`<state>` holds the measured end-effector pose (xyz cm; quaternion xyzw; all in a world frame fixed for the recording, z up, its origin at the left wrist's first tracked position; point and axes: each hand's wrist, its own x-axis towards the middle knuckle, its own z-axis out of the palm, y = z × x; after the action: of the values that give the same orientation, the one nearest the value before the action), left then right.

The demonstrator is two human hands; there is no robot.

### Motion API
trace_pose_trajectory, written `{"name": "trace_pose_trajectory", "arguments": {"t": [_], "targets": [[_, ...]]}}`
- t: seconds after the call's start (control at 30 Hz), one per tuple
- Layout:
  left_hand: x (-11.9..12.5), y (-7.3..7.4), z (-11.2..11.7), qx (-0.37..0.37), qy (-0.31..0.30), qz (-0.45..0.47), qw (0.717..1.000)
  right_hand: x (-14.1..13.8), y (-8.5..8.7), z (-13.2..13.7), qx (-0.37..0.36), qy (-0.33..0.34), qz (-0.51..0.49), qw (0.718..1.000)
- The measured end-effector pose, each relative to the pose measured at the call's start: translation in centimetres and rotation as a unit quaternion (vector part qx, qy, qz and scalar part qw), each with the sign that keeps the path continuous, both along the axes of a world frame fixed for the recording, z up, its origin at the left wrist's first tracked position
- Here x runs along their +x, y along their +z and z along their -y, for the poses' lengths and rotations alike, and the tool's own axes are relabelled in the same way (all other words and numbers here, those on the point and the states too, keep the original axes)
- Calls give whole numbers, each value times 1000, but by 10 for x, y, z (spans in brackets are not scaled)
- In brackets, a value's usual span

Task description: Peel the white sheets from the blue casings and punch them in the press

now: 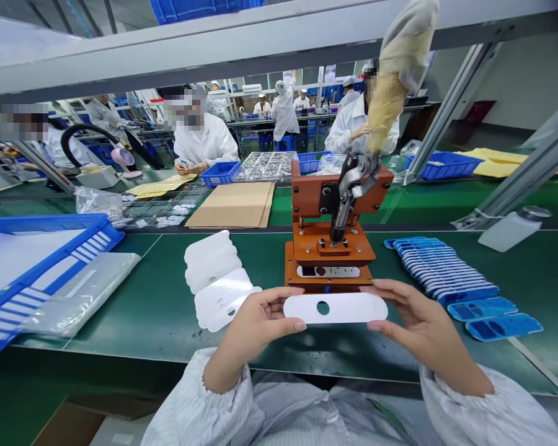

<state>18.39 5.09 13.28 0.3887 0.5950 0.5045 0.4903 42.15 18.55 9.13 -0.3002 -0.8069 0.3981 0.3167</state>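
Observation:
Between my two hands I hold a white oblong strip [348,308] with rounded ends and one round hole left of its middle. My left hand [260,322] pinches its left end with thumb and fingers; my right hand [413,316] pinches the right end. Right behind the strip stands an orange-brown toggle press [332,238], its lever wrapped in cloth. Another white strip [353,272] with dark marks lies in the slot on the press's base. Left of the press rest scalloped white sheets [212,260], the front one with a round hole.
Blue oblong pieces [446,269] lie in an overlapping row at the right, near a white bottle [514,229]. At left are a blue basket [93,235] and a plastic bag [84,291]. Cardboard [232,205] lies behind. A metal beam [260,46] crosses overhead. Co-workers sit opposite.

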Motion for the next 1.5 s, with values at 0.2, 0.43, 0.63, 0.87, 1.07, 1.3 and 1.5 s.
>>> {"name": "trace_pose_trajectory", "arguments": {"t": [0.2,0.43,0.63,0.87,1.07,1.3,1.5], "targets": [[-8,-30,-22,52,61,-134,988,8,-18,-30,-65,-101,5,993],[-21,-66,-42,129,93,-424,892,-9,-26,-65,-21,-146,62,987],[-21,-79,-46,178,102,-491,846,-29,-18,-69,-36,-80,80,993],[-21,-90,-50,190,95,-534,818,-32,-18,-71,-56,-85,97,990],[-21,-91,-52,203,81,-613,759,-35,-11,-68,-67,-81,129,986],[-20,-88,-52,217,92,-653,720,-36,-9,-64,-47,-84,163,982],[-18,-86,-51,215,100,-685,689,-40,-12,-54,-52,-91,138,985]]}}
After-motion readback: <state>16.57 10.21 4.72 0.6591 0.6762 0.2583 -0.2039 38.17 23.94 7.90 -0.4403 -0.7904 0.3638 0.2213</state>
